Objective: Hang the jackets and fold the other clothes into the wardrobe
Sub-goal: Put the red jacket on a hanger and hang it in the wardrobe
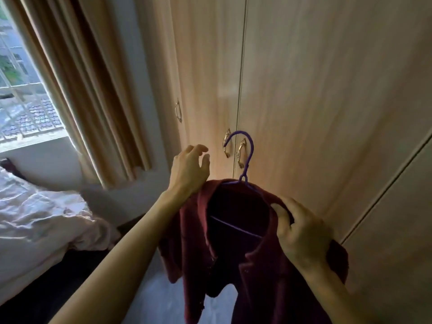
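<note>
In front of the shut wardrobe point(304, 90), where its two middle doors meet, the person holds a dark red jacket point(257, 277) up in the air. It is clear of the bed point(35, 218) off to the left and of the floor below. The jacket is already draped over a purple hanger point(243, 175), whose hook stands upright just before the pair of brass door handles point(227, 142). So the step in hand looks like the hanging of this one jacket, with the dressing of the hanger done and the rail not yet reached. Next, I'd say, a door has to be pulled open, and that needs one free hand while the other carries the whole weight steadily so the collar doesn't slip off. The right hand point(301, 232) is clamped on the jacket's shoulder, fingers curled over the cloth and thumb pressing at the collar edge, likely pinning the hanger arm beneath. The left hand point(189, 169) holds nothing. It is raised with the wrist bent back and the fingers loosely spread, near the left handle but apart from it.
</note>
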Motion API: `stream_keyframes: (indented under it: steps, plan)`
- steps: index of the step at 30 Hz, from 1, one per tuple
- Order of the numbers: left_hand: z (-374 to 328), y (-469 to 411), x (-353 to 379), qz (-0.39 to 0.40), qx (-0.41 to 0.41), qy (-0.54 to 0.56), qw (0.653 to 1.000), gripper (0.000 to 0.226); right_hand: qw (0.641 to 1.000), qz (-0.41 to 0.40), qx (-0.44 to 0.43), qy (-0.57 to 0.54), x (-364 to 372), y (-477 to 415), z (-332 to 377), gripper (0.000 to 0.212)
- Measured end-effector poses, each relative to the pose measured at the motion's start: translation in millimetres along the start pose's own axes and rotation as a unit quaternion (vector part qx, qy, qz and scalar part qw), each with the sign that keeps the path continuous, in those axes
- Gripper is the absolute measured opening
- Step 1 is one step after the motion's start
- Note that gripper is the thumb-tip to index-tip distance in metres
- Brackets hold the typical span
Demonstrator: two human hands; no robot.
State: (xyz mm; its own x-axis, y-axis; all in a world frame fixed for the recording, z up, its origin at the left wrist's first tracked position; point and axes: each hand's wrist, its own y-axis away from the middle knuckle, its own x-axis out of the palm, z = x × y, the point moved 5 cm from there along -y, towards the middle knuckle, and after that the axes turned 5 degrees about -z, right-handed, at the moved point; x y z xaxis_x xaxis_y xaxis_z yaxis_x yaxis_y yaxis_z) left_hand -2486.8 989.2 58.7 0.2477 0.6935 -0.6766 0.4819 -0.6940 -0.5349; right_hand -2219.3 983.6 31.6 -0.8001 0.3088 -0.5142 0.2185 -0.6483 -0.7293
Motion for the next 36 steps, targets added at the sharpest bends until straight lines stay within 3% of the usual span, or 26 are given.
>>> stream_keyframes:
  steps: [10, 18, 22, 28, 36]
  plan:
    - [32.9, -84.9, 49.8, 0.078, 0.097, -0.129, 0.984, 0.035, 0.995, -0.056, 0.076, 0.012, 40.1, -6.0, 18.6, 0.05]
    - [46.7, -128.6, 73.6, 0.139, 0.105, -0.163, 0.971, 0.032, 0.975, -0.13, 0.098, 0.149, 52.0, -15.8, 41.9, 0.032]
    - [60.0, -153.7, 106.1, 0.17, 0.13, -0.138, 0.967, 0.035, 0.957, -0.163, 0.109, 0.214, 58.6, -14.3, 54.9, 0.033]
    - [63.9, -166.0, 142.3, 0.208, 0.225, -0.08, 0.949, 0.046, 0.903, -0.212, 0.151, 0.341, 90.8, -6.2, 92.1, 0.031]
    - [60.3, -170.9, 163.3, 0.262, 0.276, -0.031, 0.924, 0.043, 0.824, -0.234, 0.252, 0.451, 121.3, 15.1, 161.1, 0.038]
